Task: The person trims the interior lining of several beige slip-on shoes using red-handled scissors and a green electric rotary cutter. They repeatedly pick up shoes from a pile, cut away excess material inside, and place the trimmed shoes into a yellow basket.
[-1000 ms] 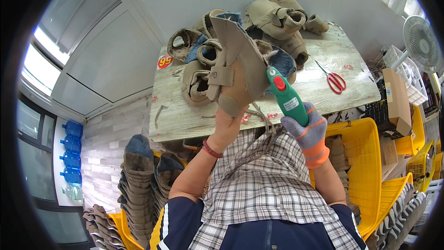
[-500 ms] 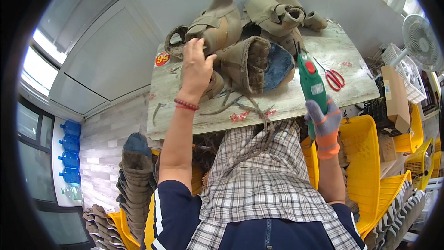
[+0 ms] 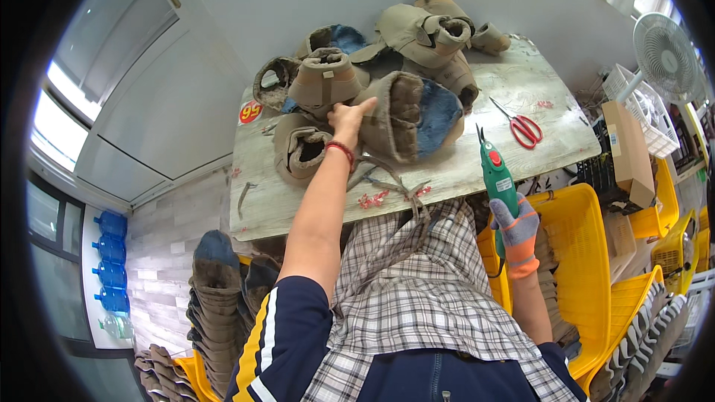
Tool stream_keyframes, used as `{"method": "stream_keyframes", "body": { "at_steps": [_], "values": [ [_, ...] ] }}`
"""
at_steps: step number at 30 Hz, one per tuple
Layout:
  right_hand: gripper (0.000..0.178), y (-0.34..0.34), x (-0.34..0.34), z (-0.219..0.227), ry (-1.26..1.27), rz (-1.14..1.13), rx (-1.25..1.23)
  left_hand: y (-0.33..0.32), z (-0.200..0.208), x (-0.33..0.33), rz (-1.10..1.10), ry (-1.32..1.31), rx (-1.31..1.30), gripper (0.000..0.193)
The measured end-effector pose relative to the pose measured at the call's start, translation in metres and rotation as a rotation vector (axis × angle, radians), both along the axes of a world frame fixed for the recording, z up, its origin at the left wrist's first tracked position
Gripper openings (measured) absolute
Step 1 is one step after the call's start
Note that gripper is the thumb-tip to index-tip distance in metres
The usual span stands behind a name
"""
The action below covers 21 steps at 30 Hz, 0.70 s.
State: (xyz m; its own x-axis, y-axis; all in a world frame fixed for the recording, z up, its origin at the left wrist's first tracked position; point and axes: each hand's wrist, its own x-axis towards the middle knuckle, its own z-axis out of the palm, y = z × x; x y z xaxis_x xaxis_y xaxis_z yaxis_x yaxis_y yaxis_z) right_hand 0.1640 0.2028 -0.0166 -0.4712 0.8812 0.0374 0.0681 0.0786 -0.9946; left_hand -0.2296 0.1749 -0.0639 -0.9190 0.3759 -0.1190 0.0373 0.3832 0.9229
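My right hand [image 3: 515,227], in a grey and orange glove, is wrapped around green electric scissors [image 3: 499,179] with a red button, their narrow blades pointing away from me. My bare left hand [image 3: 347,120] reaches into a pile of tan, fleece-lined shoe uppers on the table. Its thumb and fingers are spread, with the thumb against a large upper [image 3: 398,123] lined partly in blue. Just beyond the fingers stands another upper [image 3: 325,82], and one more [image 3: 296,152] lies left of the wrist, its opening facing me.
Red-handled scissors [image 3: 526,131] lie on the pale table [image 3: 462,186], right of the pile. Grey-brown cords [image 3: 395,179] hang over its near edge. Yellow crates [image 3: 581,253] stand at my right, stacked uppers [image 3: 217,283] at my left. A white fan [image 3: 665,52] is at the far right.
My left hand has moved right and nearer. The upper it was touching has dropped down and turned its opening up. The green electric scissors have shifted slightly toward me in my right hand.
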Motion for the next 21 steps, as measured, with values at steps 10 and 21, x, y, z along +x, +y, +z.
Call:
{"method": "stream_keyframes", "body": {
  "at_steps": [10, 21],
  "values": [
    [0.024, 0.008, 0.007, -0.019, -0.040, -0.042, -0.001, 0.003, -0.018, 0.069, -0.097, -0.375, 0.587, 0.038],
    [0.024, 0.004, 0.020, -0.019, 0.020, -0.052, -0.075, -0.005, -0.021, 0.077, -0.070, -0.517, 0.629, 0.022]
  ]
}}
